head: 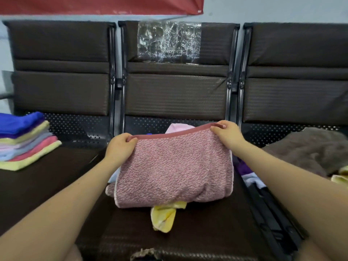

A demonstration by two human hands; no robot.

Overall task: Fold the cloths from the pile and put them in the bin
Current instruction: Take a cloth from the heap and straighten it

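A pink terry cloth [175, 166] with a darker pink hem hangs over the middle seat. My left hand [120, 146] pinches its upper left corner and my right hand [226, 134] pinches its upper right corner, stretching the top edge between them. Under and behind the cloth lies the loose pile: a yellow cloth [164, 216] sticks out below, a pale pink cloth [178, 128] shows behind, and purple and white cloths [246, 171] lie to the right. No bin is in view.
A stack of folded cloths [24, 142], blue on top and yellow at the bottom, sits on the left seat. A brown towel [308, 149] is heaped on the right seat. Three dark chair backs [175, 95] stand behind.
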